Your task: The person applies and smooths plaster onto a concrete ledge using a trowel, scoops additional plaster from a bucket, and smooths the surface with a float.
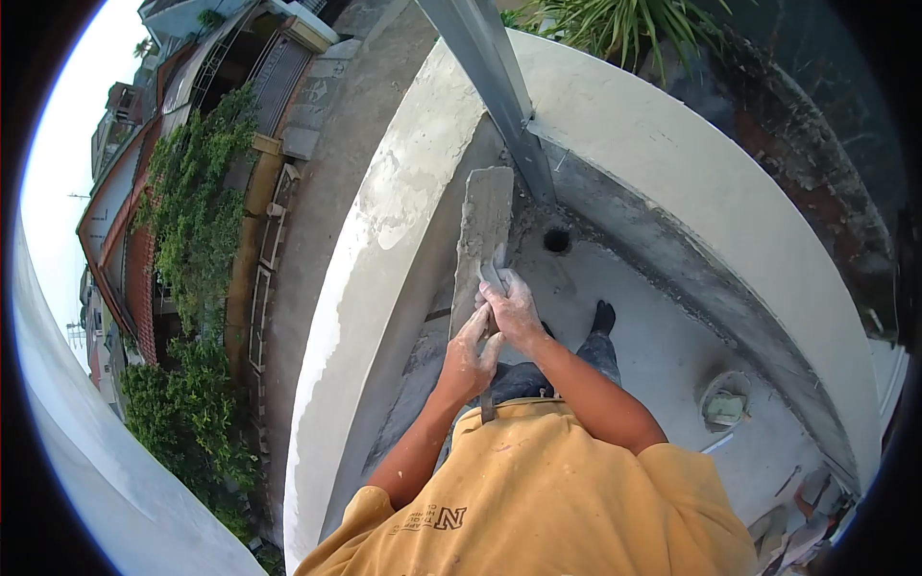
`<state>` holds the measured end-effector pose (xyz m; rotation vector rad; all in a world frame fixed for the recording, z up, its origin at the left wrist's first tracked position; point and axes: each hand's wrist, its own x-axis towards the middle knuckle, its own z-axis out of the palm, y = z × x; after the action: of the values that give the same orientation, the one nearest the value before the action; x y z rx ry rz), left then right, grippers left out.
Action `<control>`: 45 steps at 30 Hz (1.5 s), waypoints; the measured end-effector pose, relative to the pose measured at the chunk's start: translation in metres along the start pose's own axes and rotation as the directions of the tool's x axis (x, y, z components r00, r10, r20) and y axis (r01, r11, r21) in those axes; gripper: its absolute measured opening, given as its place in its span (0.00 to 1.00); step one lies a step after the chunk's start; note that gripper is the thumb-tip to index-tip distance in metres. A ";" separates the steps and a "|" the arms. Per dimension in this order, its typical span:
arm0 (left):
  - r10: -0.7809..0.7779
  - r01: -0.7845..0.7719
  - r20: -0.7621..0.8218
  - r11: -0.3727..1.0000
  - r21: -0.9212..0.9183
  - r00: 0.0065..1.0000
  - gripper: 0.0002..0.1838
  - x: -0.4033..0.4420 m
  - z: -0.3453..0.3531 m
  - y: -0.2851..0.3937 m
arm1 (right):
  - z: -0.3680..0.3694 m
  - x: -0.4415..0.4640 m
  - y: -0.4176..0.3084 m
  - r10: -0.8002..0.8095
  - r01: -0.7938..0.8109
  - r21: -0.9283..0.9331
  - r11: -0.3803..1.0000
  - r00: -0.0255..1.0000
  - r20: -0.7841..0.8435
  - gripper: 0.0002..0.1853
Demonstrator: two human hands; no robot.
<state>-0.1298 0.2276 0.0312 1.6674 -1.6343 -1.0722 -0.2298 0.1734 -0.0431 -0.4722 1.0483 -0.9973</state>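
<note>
A long flat board, crusted with grey cement, points away from my body near the middle of the view. My right hand is closed round a small grey metal tool, probably a trowel, over the board. Just below and to the left, my left hand has its fingers pressed together beside the right hand at the board's near part; what it grips is mostly hidden. White dust coats both hands.
A curved, pale parapet wall surrounds the floor. A metal post rises at the far corner, near a dark round hole. A bucket stands right, with debris beyond. Houses and a street lie below left.
</note>
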 end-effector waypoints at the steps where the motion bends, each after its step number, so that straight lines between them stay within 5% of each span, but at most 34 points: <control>1: -0.118 0.124 0.129 0.992 -0.035 0.985 0.18 -0.006 -0.020 0.015 | -0.003 0.018 0.007 -0.121 0.109 -0.183 0.977 0.991 -0.055 0.20; 3: -0.398 0.395 -0.005 0.914 -0.096 0.918 0.19 0.008 -0.063 0.034 | -0.003 0.057 0.021 -0.383 0.277 -0.526 0.804 0.918 -0.102 0.19; 5: -0.118 0.176 -0.331 0.973 0.148 0.936 0.21 0.038 -0.100 -0.027 | 0.013 0.074 0.012 -0.476 0.400 -0.520 0.754 0.879 -0.014 0.19; 7: 0.119 0.148 -0.389 0.793 0.591 0.914 0.24 0.069 -0.134 -0.094 | 0.031 0.087 0.004 -0.590 0.535 -0.479 0.696 0.806 0.043 0.19; 10: 0.099 0.238 -0.368 0.602 0.762 0.925 0.28 0.091 -0.142 -0.145 | 0.048 0.113 0.001 -0.747 0.704 -0.397 0.590 0.662 0.064 0.21; 12: 0.086 0.227 -0.372 0.660 0.716 0.924 0.29 0.096 -0.145 -0.157 | 0.053 0.129 0.003 -0.796 0.751 -0.391 0.533 0.601 0.070 0.21; 18: 0.060 0.250 -0.384 0.665 0.704 0.922 0.29 0.092 -0.144 -0.152 | 0.052 0.142 0.031 -0.578 0.521 -0.292 0.802 0.800 -0.160 0.20; 22: 0.066 0.245 -0.386 0.672 0.699 0.920 0.30 0.091 -0.146 -0.152 | 0.044 0.143 0.051 -0.464 0.407 -0.238 0.882 0.838 -0.287 0.21; 26: 0.070 0.246 -0.395 0.680 0.691 0.916 0.29 0.093 -0.144 -0.150 | 0.055 0.139 0.013 -0.716 0.614 -0.399 0.681 0.672 -0.189 0.18; 30: 0.079 0.238 -0.396 0.686 0.688 0.915 0.29 0.094 -0.144 -0.148 | 0.045 0.163 0.030 -0.455 0.409 -0.205 0.889 0.836 -0.306 0.19; 33: 0.076 0.253 -0.402 0.669 0.699 0.912 0.29 0.096 -0.145 -0.149 | 0.034 0.154 0.046 -0.356 0.282 -0.253 0.926 0.877 -0.324 0.19; 34: 0.080 0.250 -0.402 0.668 0.701 0.912 0.29 0.097 -0.146 -0.148 | 0.038 0.150 0.042 -0.513 0.435 -0.290 0.852 0.802 -0.304 0.19; 38: 0.079 0.241 -0.403 0.691 0.681 0.912 0.29 0.093 -0.145 -0.149 | 0.045 0.160 0.002 -0.589 0.507 -0.319 0.801 0.761 -0.271 0.20; 40: 0.076 0.254 -0.410 0.679 0.689 0.909 0.29 0.093 -0.144 -0.150 | 0.036 0.165 0.015 -0.102 0.092 -0.044 0.995 0.937 -0.333 0.21; 41: 0.073 0.261 -0.413 0.672 0.693 0.908 0.29 0.093 -0.144 -0.150 | 0.033 0.167 0.026 0.161 -0.137 0.097 0.986 0.938 -0.308 0.21; 45: 0.078 0.251 -0.404 0.673 0.696 0.911 0.29 0.093 -0.145 -0.152 | 0.042 0.159 0.052 -0.295 0.281 -0.092 0.955 0.881 -0.369 0.18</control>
<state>0.0678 0.1308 -0.0355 2.2950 -1.8148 0.0059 -0.1474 0.0577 -0.1409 -0.4847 1.3710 -1.3757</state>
